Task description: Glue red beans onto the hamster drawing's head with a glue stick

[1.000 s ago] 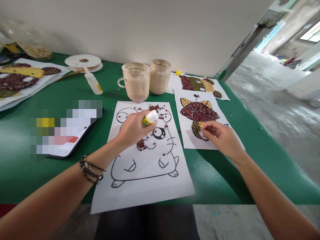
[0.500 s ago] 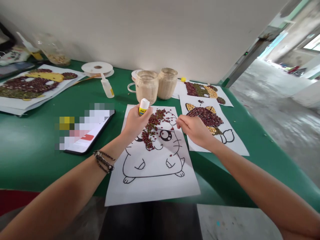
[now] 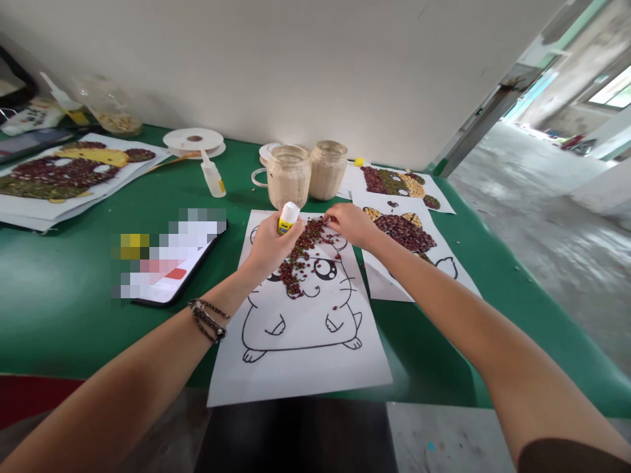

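On the green table [image 3: 128,341], nearest, lies a drawing sheet [image 3: 300,378]. On its far half, red and green beans [image 3: 306,242] spread in a band slanting from near left to far right. The left hand [image 3: 270,243], clamped around a glue stick [image 3: 286,220], is left of them; the right hand [image 3: 353,225] is nearer their far right end, whether pinching any I cannot tell. Jars [image 3: 288,179] stand beyond.

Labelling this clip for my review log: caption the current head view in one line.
The left hand holds a glue stick while the right hand works at seeds strewn over an animal drawing.
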{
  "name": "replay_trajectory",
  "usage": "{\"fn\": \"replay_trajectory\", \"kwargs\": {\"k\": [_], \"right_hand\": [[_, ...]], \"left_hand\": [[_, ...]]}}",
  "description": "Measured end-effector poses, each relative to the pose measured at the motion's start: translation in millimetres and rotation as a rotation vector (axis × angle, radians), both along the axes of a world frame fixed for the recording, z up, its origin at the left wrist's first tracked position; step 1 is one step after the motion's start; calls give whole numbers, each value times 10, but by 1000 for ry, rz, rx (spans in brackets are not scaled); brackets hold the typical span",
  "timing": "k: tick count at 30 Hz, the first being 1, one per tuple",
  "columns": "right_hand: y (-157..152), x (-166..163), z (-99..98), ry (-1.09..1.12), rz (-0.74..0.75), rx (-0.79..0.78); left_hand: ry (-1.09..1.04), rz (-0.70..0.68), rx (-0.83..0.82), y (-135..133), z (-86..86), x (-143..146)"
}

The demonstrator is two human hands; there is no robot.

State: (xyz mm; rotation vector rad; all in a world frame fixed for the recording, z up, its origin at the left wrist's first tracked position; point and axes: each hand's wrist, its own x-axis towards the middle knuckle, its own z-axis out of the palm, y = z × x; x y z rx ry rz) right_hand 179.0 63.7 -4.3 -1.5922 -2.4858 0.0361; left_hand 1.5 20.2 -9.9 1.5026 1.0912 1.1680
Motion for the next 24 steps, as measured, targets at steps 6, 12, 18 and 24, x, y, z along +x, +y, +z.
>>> {"fn": "replay_trajectory", "kwargs": {"k": [6, 12, 18, 24], "right_hand": [[14, 6, -6, 63, -3, -18], [-149, 33, 132, 386, -63, -71], [-488, 30, 306, 1175, -103, -465], [-615, -57, 271, 1349, -98, -634]], "left_hand": [[22, -5, 18, -7, -5, 5], [165, 21, 81, -11, -5, -4], [347, -50, 194, -74, 31, 9], [124, -119, 113, -115, 85, 32]]}}
